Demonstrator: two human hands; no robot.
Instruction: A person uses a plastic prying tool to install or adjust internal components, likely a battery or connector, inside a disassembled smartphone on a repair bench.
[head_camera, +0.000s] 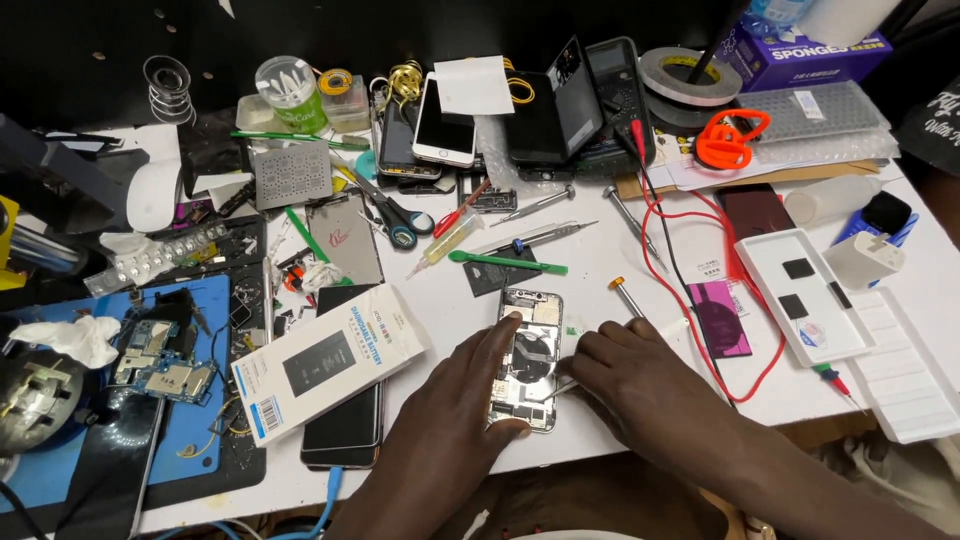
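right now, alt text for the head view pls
Two hands work on an opened phone on a cluttered white table: the left hand steadies it, the right hand holds a thin tool to it. A white box lies left.

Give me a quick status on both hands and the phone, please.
Left hand steadies opened phone. Right hand works thin tool into it. White box close at left.

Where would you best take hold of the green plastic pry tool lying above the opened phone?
Judging by its pose, take the green pry tool by its long straight shaft, coming from above: it lies flat and almost level, its rounded left end on a dark pad, clear of both hands.
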